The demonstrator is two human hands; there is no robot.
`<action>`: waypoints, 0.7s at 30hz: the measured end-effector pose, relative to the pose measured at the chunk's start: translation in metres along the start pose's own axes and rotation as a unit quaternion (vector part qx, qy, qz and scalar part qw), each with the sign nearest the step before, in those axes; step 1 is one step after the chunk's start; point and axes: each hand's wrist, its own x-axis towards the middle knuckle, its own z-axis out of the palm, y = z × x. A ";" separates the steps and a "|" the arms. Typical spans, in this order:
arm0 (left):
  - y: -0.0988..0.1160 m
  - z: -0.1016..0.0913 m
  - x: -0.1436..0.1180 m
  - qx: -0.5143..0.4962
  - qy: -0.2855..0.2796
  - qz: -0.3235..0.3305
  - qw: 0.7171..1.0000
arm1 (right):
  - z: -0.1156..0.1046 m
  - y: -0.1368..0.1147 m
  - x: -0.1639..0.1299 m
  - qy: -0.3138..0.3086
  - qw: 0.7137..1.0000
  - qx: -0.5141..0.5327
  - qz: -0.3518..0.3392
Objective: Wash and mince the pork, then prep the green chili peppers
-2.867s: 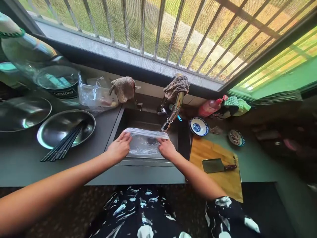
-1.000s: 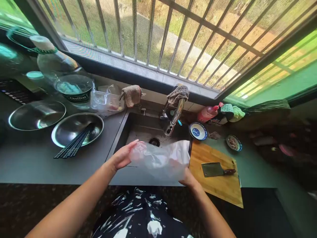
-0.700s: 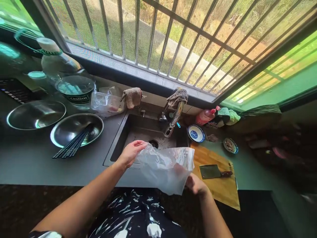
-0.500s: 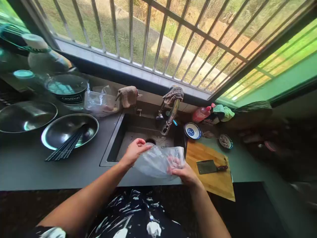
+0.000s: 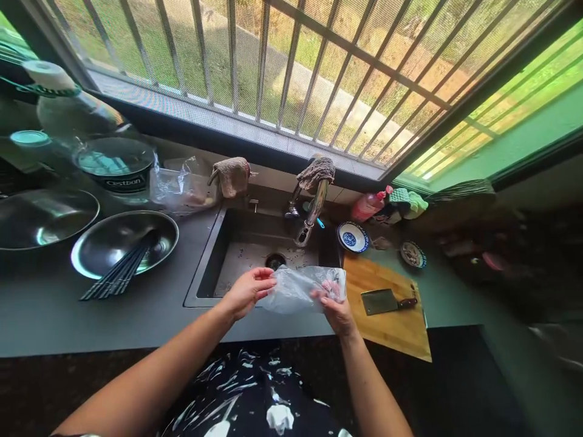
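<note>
A clear plastic bag [image 5: 294, 291] stretches between my two hands, over the front edge of the sink [image 5: 195, 285]. My left hand [image 5: 248, 291] is at the bag's left edge, its fingers closed together on the plastic. At the other end, my right hand [image 5: 336, 303] grips the bag, thumb in front and fingers seen through the film. Just beyond the bag are the sink's drain [image 5: 275, 261] and the faucet [image 5: 310, 221], which has a grey cloth [image 5: 316, 172] draped over it.
To the right, a cleaver [image 5: 382, 301] lies on a wooden cutting board [image 5: 396, 340], with a blue-and-white bowl [image 5: 353, 237] behind. At left, a steel bowl [image 5: 98, 243] holds dark chopsticks [image 5: 122, 267]. Behind stand a plastic container [image 5: 182, 188] and a tub [image 5: 121, 182].
The bag has shifted slightly to the right and is more gathered. My left hand has moved a little lower, and my right hand is more upright.
</note>
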 end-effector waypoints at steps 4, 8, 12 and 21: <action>-0.004 0.000 0.001 -0.060 0.016 0.031 0.998 | -0.008 -0.002 0.006 0.053 0.994 -0.089 0.039; -0.009 0.006 0.004 -0.028 0.026 0.107 0.994 | 0.016 -0.033 -0.002 0.273 0.922 -0.255 -0.102; -0.018 0.011 0.009 0.029 0.007 0.179 0.983 | 0.074 -0.057 -0.002 0.086 0.879 -0.437 -0.168; -0.013 0.013 0.003 -0.029 -0.009 0.123 0.992 | 0.084 -0.021 0.031 0.038 0.983 -0.179 0.029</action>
